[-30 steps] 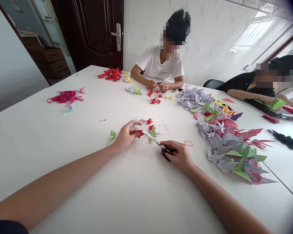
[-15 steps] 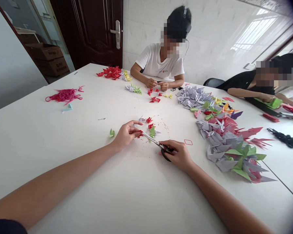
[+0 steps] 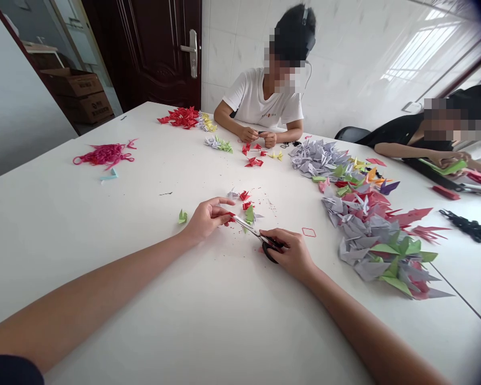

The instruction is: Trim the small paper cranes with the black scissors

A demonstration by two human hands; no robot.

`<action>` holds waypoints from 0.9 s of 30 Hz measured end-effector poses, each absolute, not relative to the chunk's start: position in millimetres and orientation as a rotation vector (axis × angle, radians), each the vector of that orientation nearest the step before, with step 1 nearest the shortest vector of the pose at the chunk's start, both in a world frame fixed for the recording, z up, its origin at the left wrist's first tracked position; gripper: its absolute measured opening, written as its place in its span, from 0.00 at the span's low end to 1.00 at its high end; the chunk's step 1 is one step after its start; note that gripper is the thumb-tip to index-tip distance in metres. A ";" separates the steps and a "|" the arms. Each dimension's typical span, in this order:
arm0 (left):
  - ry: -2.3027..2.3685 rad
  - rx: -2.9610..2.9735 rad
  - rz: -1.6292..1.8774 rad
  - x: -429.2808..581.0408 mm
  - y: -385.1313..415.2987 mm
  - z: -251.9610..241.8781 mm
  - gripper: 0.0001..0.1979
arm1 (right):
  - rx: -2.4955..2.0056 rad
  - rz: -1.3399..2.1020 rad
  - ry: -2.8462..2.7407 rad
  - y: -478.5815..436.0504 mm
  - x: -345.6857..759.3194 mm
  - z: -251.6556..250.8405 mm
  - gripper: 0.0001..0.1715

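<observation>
Red folded paper piece (image 3: 231, 217): pinched in left hand (image 3: 204, 219) fingertips just above white table (image 3: 144, 299), scissors (image 3: 253, 231) tips at it. Right hand (image 3: 292, 254): fingers closed around black handles. Risk: the piece is tiny, so blades may nick the pinching fingertips, or a loose pinch lets it twist.

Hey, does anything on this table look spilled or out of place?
Yes: tiny red paper snippets lie strewn on the white table around the scissors in the right hand. The left hand pinches a red folded piece. One green folded piece sits alone.
</observation>
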State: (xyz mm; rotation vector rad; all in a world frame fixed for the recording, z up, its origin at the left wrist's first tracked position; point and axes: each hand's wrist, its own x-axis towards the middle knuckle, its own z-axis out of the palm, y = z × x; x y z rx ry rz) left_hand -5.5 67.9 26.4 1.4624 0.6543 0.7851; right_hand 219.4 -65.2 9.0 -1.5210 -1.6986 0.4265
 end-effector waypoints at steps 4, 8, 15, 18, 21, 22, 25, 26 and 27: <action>0.651 1.476 0.782 -5.3 69.1 25.1 0.25 | -1.508 0.419 -1.702 -64.8 221.5 5.8 0.16; 0.671 1.499 0.763 -5.7 69.2 25.6 0.23 | -1.499 0.394 -1.704 -64.3 223.6 2.6 0.16; 0.702 1.502 0.760 -5.3 66.6 28.8 0.26 | -1.523 0.419 -1.682 -65.1 222.8 4.3 0.17; 0.701 1.498 0.752 -5.0 67.0 28.4 0.26 | -1.544 0.450 -1.667 -65.7 221.9 5.6 0.18; 0.696 1.496 0.751 -4.8 67.9 27.0 0.26 | -1.544 0.450 -1.672 -66.2 220.7 6.8 0.18; 0.694 1.497 0.751 -4.6 68.0 26.5 0.26 | -1.545 0.438 -1.681 -66.3 220.2 7.1 0.17; 0.674 1.505 0.738 -3.8 66.8 25.4 0.26 | -1.548 0.392 -1.721 -66.7 218.3 7.2 0.14; 0.661 1.508 0.728 -3.5 65.9 25.3 0.27 | -1.543 0.378 -1.735 -66.9 217.7 6.8 0.14; 0.645 1.512 0.716 -3.3 65.0 25.3 0.27 | -1.536 0.368 -1.750 -67.2 217.1 6.2 0.14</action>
